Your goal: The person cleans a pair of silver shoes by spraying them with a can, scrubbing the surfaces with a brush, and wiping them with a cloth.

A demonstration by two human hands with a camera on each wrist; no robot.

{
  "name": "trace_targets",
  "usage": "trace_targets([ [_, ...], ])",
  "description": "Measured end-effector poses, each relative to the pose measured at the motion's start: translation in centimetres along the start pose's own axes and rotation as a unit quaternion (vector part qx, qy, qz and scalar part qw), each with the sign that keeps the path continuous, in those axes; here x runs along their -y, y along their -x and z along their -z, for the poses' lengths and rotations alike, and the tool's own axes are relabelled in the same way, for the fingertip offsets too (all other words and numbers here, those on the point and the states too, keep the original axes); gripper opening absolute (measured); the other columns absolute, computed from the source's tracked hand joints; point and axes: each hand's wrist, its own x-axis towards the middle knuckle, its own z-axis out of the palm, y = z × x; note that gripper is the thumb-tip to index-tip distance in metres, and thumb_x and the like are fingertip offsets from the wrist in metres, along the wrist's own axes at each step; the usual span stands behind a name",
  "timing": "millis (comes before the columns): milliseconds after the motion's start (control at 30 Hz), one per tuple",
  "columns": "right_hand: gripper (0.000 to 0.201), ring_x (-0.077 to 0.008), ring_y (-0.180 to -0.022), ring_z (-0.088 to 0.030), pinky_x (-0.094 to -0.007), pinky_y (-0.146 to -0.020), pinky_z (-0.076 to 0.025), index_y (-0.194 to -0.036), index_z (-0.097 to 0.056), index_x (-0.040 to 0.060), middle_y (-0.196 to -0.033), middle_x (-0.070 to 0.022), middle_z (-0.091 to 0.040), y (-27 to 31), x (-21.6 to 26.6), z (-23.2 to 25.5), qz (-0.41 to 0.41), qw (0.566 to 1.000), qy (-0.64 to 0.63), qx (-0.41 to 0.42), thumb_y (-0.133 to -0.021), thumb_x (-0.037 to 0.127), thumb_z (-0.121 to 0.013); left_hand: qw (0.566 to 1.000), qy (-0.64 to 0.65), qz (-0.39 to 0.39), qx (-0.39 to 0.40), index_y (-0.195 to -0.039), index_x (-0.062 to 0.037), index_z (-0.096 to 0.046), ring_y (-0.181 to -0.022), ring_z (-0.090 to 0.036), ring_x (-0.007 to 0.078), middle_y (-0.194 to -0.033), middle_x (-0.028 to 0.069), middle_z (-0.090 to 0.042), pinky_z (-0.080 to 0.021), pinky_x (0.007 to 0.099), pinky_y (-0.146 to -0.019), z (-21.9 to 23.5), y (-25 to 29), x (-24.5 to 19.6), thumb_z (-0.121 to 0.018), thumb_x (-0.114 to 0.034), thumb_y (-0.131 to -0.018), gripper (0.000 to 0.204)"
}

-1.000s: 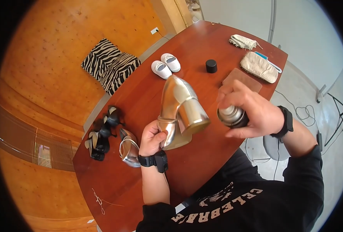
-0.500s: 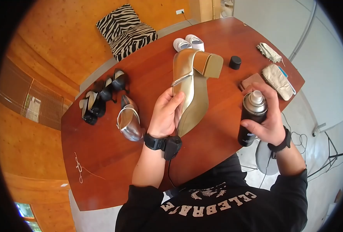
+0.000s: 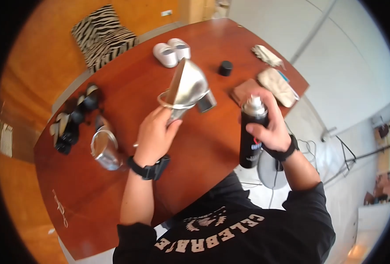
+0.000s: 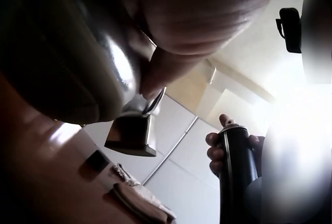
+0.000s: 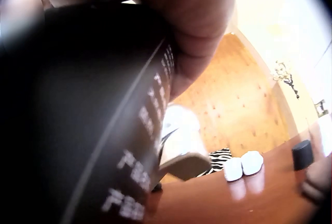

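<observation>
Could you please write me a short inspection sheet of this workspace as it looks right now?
Surface: reddish wooden table, glossy.
Job's things: silver block-heeled shoe held above the table; black spray can, upright.
Clutter: second silver shoe, black heels, white baby shoes, black cap, brown cloth, beige cloths.
Grippers: left hand grips the shoe; right hand grips the can.
Cables: cords on the floor.
Surroundings: zebra-print cushion, wooden floor.

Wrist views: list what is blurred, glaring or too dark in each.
Left wrist view: the shiny silver block-heeled shoe and the left hand loom dark and soft, and white glare washes out the right side beside the black spray can. Right wrist view: the can fills the frame, blurred.
</observation>
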Motion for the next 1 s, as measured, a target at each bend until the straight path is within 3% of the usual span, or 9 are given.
trace_targets([
  [33, 0.071, -0.0170, -0.110, -0.059, -0.0334, -0.097, -0.048, -0.145, -0.044, 0.0049, -0.127, -0.0065, -0.054, -0.1, 0.0, 1.1, -0.002, 0.999, -0.047, -0.016, -0.080, 0.004, -0.071, 0.998, -0.054, -0.009, 0.023, -0.105, 0.0020, -0.065, -0.080, -0.061, 0.0353, -0.091, 0.0157, -0.063, -0.047, 0.0410, -0.073, -0.3, 0.0, 0.4, -0.073, -0.012, -0.088, 0.023],
  [167, 0.068, -0.0171, -0.105, -0.063, -0.0332, -0.094, -0.052, -0.149, -0.041, 0.0081, -0.116, -0.0053, -0.061, -0.8, -0.7, 9.1, 0.006, 0.987, 0.022, -0.157, -0.087, 0.004, -0.070, 0.990, -0.104, -0.057, 0.072, -0.099, -0.0012, -0.065, -0.085, -0.058, 0.0345, -0.088, 0.0127, -0.062, -0.045, 0.0440, -0.080, -1.4, 0.0, 0.7, -0.074, -0.012, -0.086, 0.019],
  [300, 0.069, -0.0210, -0.109, -0.064, -0.0373, -0.097, -0.053, -0.152, -0.042, 0.0071, -0.120, -0.0118, -0.064, -2.4, -1.9, 19.5, -0.006, 0.961, 0.138, -0.238, -0.092, 0.014, -0.076, 0.986, -0.108, -0.083, 0.100, -0.091, -0.0024, -0.063, -0.089, -0.057, 0.0325, -0.089, 0.0109, -0.063, -0.044, 0.0436, -0.083, -2.4, 0.2, 1.0, -0.075, -0.012, -0.085, 0.017],
  [433, 0.074, -0.0256, -0.116, -0.063, -0.0376, -0.100, -0.051, -0.149, -0.046, -0.0015, -0.130, -0.0186, -0.062, -4.8, -4.2, 28.4, 0.010, 0.899, 0.264, -0.348, -0.088, 0.019, -0.081, 0.981, -0.119, -0.097, 0.117, -0.086, -0.0025, -0.061, -0.090, -0.057, 0.0327, -0.090, 0.0104, -0.063, -0.044, 0.0438, -0.083, -2.7, 0.5, 1.4, -0.076, -0.012, -0.083, 0.019],
  [567, 0.074, -0.0283, -0.115, -0.066, -0.0384, -0.100, -0.052, -0.146, -0.050, -0.0016, -0.129, -0.0212, -0.065, -7.2, -9.2, 35.6, -0.010, 0.853, 0.314, -0.418, -0.083, 0.020, -0.082, 0.977, -0.130, -0.087, 0.145, -0.089, -0.0026, -0.062, -0.092, -0.057, 0.0329, -0.094, 0.0108, -0.064, -0.044, 0.0440, -0.084, -2.7, 0.7, 1.7, -0.077, -0.011, -0.082, 0.018],
  [833, 0.073, -0.0322, -0.117, -0.068, -0.0398, -0.101, -0.053, -0.139, -0.059, -0.0015, -0.125, -0.0224, -0.070, -9.3, -16.5, 40.5, -0.108, 0.759, 0.471, -0.436, -0.077, 0.029, -0.083, 0.976, -0.138, -0.053, 0.157, -0.091, -0.0016, -0.064, -0.098, -0.058, 0.0335, -0.099, 0.0110, -0.065, -0.046, 0.0449, -0.090, -2.3, 0.6, 1.5, -0.077, -0.010, -0.082, 0.017],
  [1000, 0.070, -0.0308, -0.114, -0.070, -0.0390, -0.100, -0.053, -0.137, -0.060, -0.0013, -0.122, -0.0210, -0.071, -9.6, -19.4, 42.1, -0.108, 0.772, 0.468, -0.416, -0.079, 0.029, -0.083, 0.970, -0.163, -0.052, 0.174, -0.095, -0.0038, -0.066, -0.100, -0.060, 0.0325, -0.102, 0.0105, -0.067, -0.048, 0.0457, -0.092, -2.1, 0.5, 1.4, -0.079, -0.009, -0.080, 0.020],
])
